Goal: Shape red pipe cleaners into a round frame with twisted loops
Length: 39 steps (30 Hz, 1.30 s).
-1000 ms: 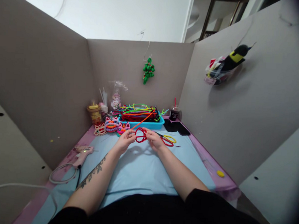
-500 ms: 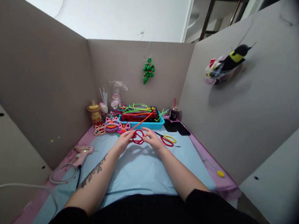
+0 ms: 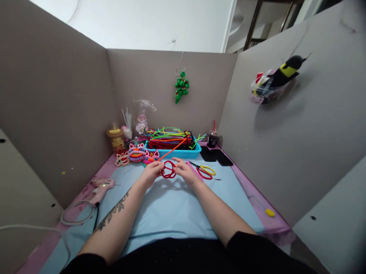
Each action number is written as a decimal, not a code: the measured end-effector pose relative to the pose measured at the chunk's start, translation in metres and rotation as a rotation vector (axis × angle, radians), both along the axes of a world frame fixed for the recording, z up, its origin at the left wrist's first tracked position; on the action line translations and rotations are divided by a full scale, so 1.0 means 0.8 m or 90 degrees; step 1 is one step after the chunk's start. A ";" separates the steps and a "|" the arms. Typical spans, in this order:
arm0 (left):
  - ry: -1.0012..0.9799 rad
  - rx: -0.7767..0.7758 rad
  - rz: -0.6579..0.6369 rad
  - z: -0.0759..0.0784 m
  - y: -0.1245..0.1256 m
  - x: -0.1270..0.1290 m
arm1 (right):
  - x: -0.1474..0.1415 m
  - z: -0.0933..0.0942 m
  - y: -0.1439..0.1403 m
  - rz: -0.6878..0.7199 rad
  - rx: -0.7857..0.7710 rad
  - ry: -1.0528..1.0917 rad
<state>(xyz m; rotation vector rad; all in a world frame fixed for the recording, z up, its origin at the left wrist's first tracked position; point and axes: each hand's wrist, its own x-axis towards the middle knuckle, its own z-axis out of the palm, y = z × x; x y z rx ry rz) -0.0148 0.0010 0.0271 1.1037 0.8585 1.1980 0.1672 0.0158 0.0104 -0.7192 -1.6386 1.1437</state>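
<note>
Between my two hands is a red pipe-cleaner ring (image 3: pixel 168 177) with strands crossing inside it, held up over the blue table cover. My left hand (image 3: pixel 151 172) pinches its left side. On the opposite side, the fingers of my right hand (image 3: pixel 185 172) are closed on the ring's edge. Just beyond the hands stands a blue basket (image 3: pixel 182 154) heaped with colourful pipe cleaners (image 3: pixel 170 138). An orange pipe cleaner (image 3: pixel 172 149) slants from the basket down towards my left hand. Scissors with red and yellow handles (image 3: pixel 206 171) lie right of my right hand, beside a pink strip (image 3: pixel 194 170).
Pink and purple cat-face crafts (image 3: pixel 137 153) sit left of the basket. A pink glue gun (image 3: pixel 102 191) with a cable rests at the left edge. Black pads (image 3: pixel 215 156) and a dark cup (image 3: pixel 213 139) are at back right. Grey panels (image 3: pixel 137 74) enclose the table.
The red ring has turned slightly in my fingers and sits a little lower. My right hand has shifted slightly, and more of the pink strip by the scissors shows.
</note>
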 end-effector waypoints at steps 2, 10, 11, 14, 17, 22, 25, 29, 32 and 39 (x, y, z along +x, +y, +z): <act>-0.007 -0.012 -0.011 0.000 0.001 -0.001 | -0.002 -0.003 0.003 0.010 -0.030 0.050; -0.037 -0.017 -0.061 -0.001 0.000 -0.003 | 0.001 -0.010 0.013 0.051 -0.049 0.118; -0.041 -0.019 -0.064 -0.001 0.000 -0.003 | 0.001 -0.010 0.013 0.054 -0.044 0.118; -0.052 -0.029 -0.067 -0.001 -0.001 -0.002 | 0.003 -0.007 0.012 0.062 -0.040 0.119; -0.066 -0.037 -0.076 0.001 -0.002 0.000 | 0.003 -0.003 0.009 0.068 -0.044 0.122; -0.069 -0.021 -0.109 0.006 -0.007 0.000 | 0.003 0.001 0.006 0.065 -0.032 0.115; -0.059 -0.005 -0.107 0.006 -0.006 -0.001 | 0.004 0.000 0.006 0.057 -0.007 0.091; 0.000 0.051 -0.022 0.001 0.002 -0.002 | 0.008 -0.002 0.008 0.006 0.022 0.038; 0.033 0.094 0.046 -0.004 0.010 -0.003 | 0.007 -0.001 0.007 -0.046 0.016 0.061; 0.035 0.094 0.095 -0.002 0.009 -0.005 | 0.001 -0.007 0.009 -0.110 -0.048 0.156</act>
